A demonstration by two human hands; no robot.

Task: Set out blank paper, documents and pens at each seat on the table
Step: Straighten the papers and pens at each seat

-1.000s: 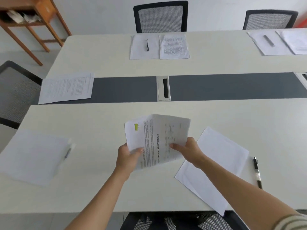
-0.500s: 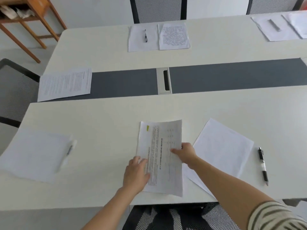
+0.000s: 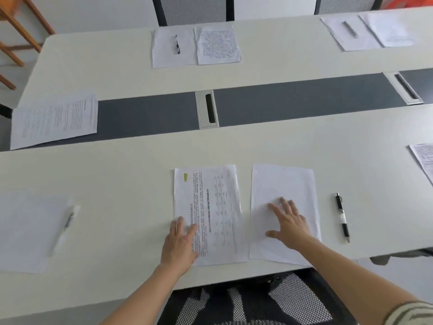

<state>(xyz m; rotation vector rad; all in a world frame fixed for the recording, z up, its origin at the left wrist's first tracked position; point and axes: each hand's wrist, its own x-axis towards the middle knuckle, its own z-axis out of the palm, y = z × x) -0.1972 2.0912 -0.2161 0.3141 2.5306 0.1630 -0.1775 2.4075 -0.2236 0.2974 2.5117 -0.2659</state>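
A printed document [image 3: 210, 207] with a small green mark lies flat at the near seat. My left hand [image 3: 179, 245] rests palm down on its lower left corner, fingers apart. Beside it on the right lies a blank sheet [image 3: 284, 186], squared up with the document; my right hand [image 3: 289, 222] presses flat on it with fingers spread. A black and white pen [image 3: 342, 216] lies on the table to the right of the blank sheet, untouched.
The long white table [image 3: 281, 146] has a grey centre strip with cable hatches [image 3: 208, 109]. Other seats hold papers and pens: far side [image 3: 195, 46], far right [image 3: 367, 31], left end [image 3: 54, 119], near left [image 3: 30, 231]. A mesh chair [image 3: 253, 301] stands below me.
The document went from held in both hands to lying flat on the table. My right hand moved from it onto the blank sheet, which has been turned straight beside the document.
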